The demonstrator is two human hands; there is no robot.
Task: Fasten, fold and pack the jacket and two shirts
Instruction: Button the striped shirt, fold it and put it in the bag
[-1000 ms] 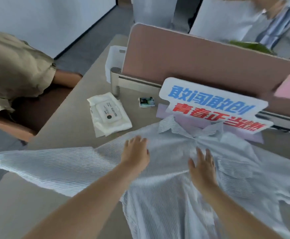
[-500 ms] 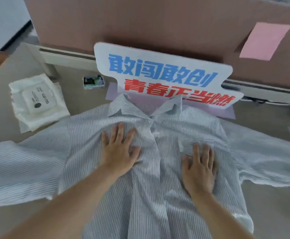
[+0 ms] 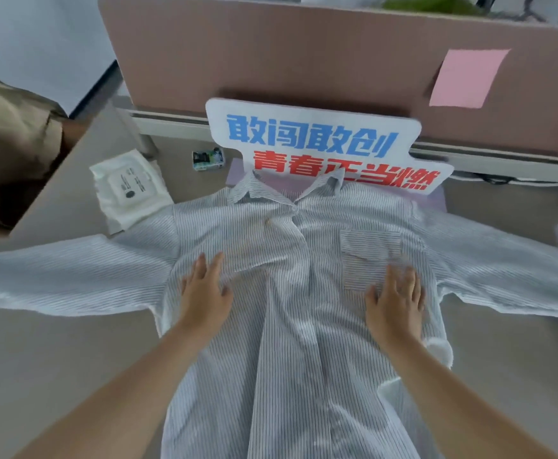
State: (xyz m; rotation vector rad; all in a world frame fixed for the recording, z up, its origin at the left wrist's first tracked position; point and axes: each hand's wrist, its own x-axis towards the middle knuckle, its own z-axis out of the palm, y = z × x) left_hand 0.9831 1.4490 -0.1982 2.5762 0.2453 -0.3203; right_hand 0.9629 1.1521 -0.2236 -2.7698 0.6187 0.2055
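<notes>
A white shirt with thin dark stripes [image 3: 291, 326] lies front side up on the grey table [image 3: 39, 359], collar away from me and both sleeves spread out to the sides. My left hand [image 3: 204, 293] presses flat on the shirt's left chest panel, fingers straight. Flat on the right panel, my right hand [image 3: 395, 303] rests just below the chest pocket [image 3: 370, 246]. The button placket runs between my hands. No jacket or second shirt is in view.
A white sign with blue and red characters [image 3: 320, 147] stands behind the collar, against a pinkish-brown partition [image 3: 304, 54] carrying a pink sticky note [image 3: 466, 77]. A wet-wipe pack [image 3: 128, 187] and a small card [image 3: 208, 159] lie at the back left. A person in khaki [image 3: 9, 144] sits at the left.
Both hands have slid down and outward over the shirt front, staying flat. The view has swung from the left side to centre on the shirt, whose sleeves now lie spread.
</notes>
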